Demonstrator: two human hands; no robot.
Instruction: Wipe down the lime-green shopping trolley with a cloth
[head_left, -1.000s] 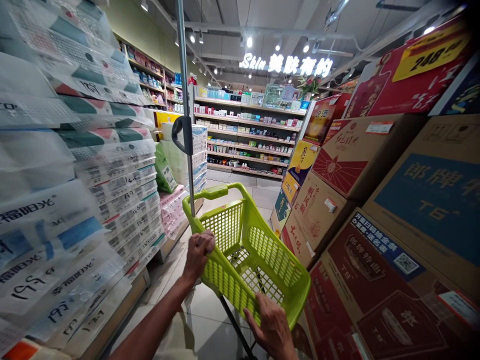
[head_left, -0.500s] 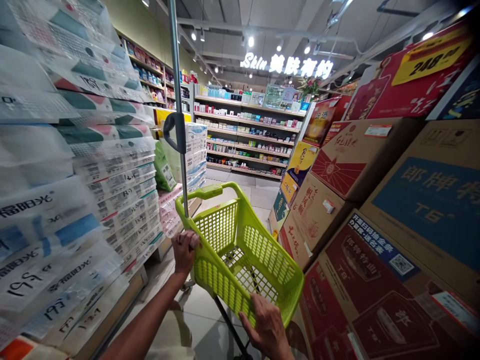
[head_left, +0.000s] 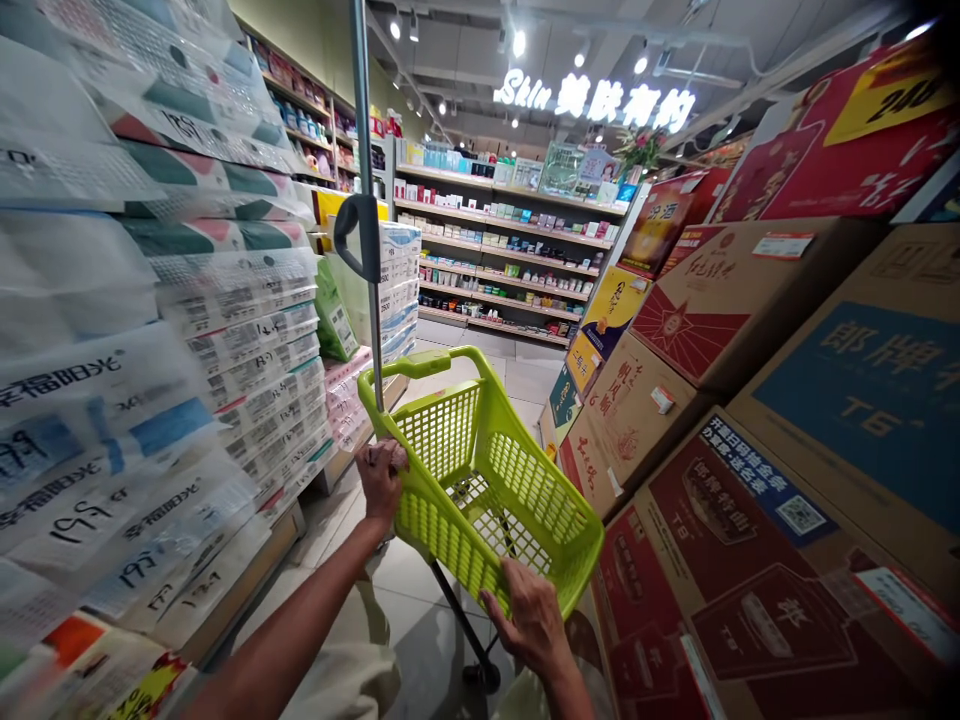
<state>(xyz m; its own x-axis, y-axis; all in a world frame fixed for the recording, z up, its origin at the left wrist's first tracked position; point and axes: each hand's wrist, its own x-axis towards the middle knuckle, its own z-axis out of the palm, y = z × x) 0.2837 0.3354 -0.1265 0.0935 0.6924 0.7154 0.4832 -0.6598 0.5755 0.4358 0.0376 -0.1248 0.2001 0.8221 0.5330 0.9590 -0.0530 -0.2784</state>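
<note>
A lime-green plastic shopping cart [head_left: 541, 488] stands tilted across the middle of the view, and nothing lies in its basket. My left hand [head_left: 382, 478] is closed around the rim at the left corner. At the near side, my right hand [head_left: 531, 612] grips the rim, its thumb outside the basket and its fingertips over the edge. A tall metal pole [head_left: 363, 110] with a grey loop handle [head_left: 360, 238] rises from the cart's left corner. Below the basket, a dark leg with a caster [head_left: 481, 676] reaches the floor.
Wrapped paper packs [head_left: 247, 340] are stacked close on the left. Cartons [head_left: 675, 330] form a wall on the right, near the cart. A tiled aisle [head_left: 517, 375] leads to cosmetics shelves [head_left: 510, 225] under a lit sign [head_left: 596, 100].
The stacks on both sides and the shelves have shifted slightly in view. Both hands keep their hold on the cart rim, and the cart sits a little higher in the picture.
</note>
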